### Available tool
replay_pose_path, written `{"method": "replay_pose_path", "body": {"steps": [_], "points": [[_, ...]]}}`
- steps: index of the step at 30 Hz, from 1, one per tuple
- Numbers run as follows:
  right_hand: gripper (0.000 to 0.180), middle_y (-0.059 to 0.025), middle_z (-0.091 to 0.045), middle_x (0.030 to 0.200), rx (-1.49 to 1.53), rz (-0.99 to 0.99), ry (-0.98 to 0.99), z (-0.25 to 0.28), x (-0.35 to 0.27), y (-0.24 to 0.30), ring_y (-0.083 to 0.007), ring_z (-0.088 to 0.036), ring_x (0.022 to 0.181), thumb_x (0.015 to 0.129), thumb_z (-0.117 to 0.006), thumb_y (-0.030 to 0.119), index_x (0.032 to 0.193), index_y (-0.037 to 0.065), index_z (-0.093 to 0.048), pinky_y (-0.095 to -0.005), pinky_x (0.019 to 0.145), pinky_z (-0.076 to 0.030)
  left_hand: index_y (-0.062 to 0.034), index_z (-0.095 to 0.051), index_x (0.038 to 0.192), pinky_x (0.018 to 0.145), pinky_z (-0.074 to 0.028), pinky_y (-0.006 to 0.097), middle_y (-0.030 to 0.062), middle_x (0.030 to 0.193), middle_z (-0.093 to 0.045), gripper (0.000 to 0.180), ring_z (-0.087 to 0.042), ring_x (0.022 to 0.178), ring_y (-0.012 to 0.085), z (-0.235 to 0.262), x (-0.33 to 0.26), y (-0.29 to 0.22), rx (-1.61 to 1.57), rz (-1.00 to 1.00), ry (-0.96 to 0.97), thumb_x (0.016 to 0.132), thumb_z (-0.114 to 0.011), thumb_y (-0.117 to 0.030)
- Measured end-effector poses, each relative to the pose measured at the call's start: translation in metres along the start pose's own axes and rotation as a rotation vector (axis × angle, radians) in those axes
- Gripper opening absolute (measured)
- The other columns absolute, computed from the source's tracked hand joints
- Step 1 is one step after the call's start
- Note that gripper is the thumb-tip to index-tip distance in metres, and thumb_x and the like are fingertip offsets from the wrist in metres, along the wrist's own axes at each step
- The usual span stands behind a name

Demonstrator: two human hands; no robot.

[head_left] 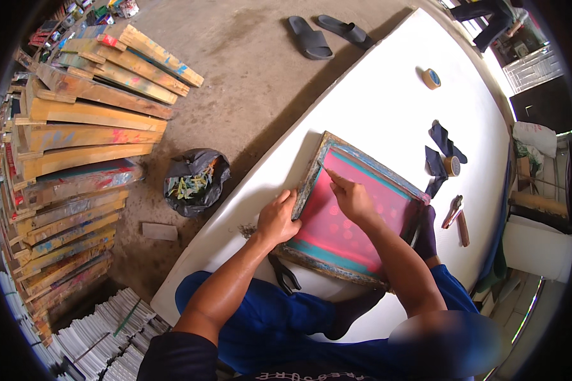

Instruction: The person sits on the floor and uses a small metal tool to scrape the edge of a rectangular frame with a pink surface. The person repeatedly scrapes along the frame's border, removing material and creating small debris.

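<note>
Head view of a screen frame under two bare hands, as I see it from my remote station. The frame (pixel 356 269) lies at a slant on a white slab (pixel 362 95), near its middle, one corner toward the upper left. Its four bars are wooden, worn and blotched with blue-grey and brown stains. The mesh inside is pink, deepening to red near the lower end, and bordered along the upper and lower ends by bands of teal. Rows of paler round spots mark its middle, partly covered by the right forearm.

The left hand (pixel 278 219) is curled round the left side bar, thumb and fingers against the wood. The right hand (pixel 353 198) is above the mesh, index finger stretched toward the upper left corner, the other fingers bent under. A thin dark line shows at that fingertip; I cannot tell whether it is a held tool, nor how tightly the hand is closed.

A dark-socked foot (pixel 426 232) is beside the right corner. Black-handled pliers (pixel 285 274) lie just beside the lower left corner. To the right lie a tape roll (pixel 452 166) and dark cloth strips (pixel 447 142).
</note>
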State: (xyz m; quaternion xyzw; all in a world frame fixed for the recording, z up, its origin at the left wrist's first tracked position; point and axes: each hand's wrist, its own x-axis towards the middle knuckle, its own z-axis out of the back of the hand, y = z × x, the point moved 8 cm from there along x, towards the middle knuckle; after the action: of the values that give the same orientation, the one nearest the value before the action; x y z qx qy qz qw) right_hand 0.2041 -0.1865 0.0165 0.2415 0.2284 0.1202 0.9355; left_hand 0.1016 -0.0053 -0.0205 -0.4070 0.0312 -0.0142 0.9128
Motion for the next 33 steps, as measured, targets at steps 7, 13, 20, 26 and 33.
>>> {"method": "replay_pose_path", "body": {"steps": [7, 13, 20, 26, 33], "points": [[0.044, -0.0007, -0.065, 0.079, 0.038, 0.424, -0.256, -0.006, 0.004, -0.014, -0.0093, -0.051, 0.059, 0.111, -0.061, 0.022, 0.153, 0.010, -0.061, -0.0304, 0.056, -0.047, 0.0064, -0.054, 0.144, 0.090, -0.058, 0.050, 0.0197, 0.127, -0.063, 0.077, -0.068, 0.108, 0.0432, -0.001, 0.001, 0.000, -0.020, 0.043, 0.065, 0.074, -0.078, -0.016], [0.047, -0.0132, -0.080, 0.096, 0.476, -0.092, 0.133, -0.015, 0.011, -0.028, -0.0212, -0.073, 0.076, 0.108, -0.061, 0.025, 0.153, 0.010, -0.061, -0.0386, 0.072, -0.058, 0.0078, -0.054, 0.144, 0.090, -0.058, 0.050, 0.0205, 0.126, -0.063, 0.078, -0.068, 0.107, 0.0437, -0.005, 0.001, 0.006, -0.013, 0.053, 0.079, 0.074, -0.079, -0.017], [0.046, -0.0186, -0.081, 0.107, 0.048, 0.357, -0.154, 0.000, 0.010, -0.016, -0.0261, -0.079, 0.087, 0.108, -0.061, 0.025, 0.152, 0.011, -0.062, -0.0420, 0.073, -0.060, 0.0088, -0.054, 0.143, 0.092, -0.058, 0.050, 0.0216, 0.128, -0.062, 0.077, -0.068, 0.110, 0.0432, 0.000, 0.002, -0.001, -0.007, 0.011, 0.041, 0.075, -0.079, -0.017], [0.046, -0.0192, -0.081, 0.109, 0.372, 0.264, 0.006, -0.008, 0.029, -0.044, -0.0278, -0.079, 0.090, 0.109, -0.059, 0.027, 0.151, 0.009, -0.062, -0.0426, 0.071, -0.061, 0.0091, -0.054, 0.143, 0.093, -0.058, 0.049, 0.0217, 0.128, -0.062, 0.076, -0.068, 0.111, 0.0430, -0.005, 0.002, -0.002, -0.036, 0.039, 0.072, 0.075, -0.078, -0.016], [0.045, -0.0190, -0.078, 0.125, 0.434, 0.085, 0.116, -0.007, 0.020, -0.042, -0.0309, -0.077, 0.111, 0.109, -0.059, 0.023, 0.151, 0.006, -0.061, -0.0402, 0.094, -0.060, 0.0087, -0.054, 0.143, 0.093, -0.058, 0.050, 0.0219, 0.129, -0.062, 0.077, -0.068, 0.112, 0.0429, -0.005, -0.003, -0.001, -0.011, 0.046, 0.090, 0.076, -0.078, -0.019]]}}
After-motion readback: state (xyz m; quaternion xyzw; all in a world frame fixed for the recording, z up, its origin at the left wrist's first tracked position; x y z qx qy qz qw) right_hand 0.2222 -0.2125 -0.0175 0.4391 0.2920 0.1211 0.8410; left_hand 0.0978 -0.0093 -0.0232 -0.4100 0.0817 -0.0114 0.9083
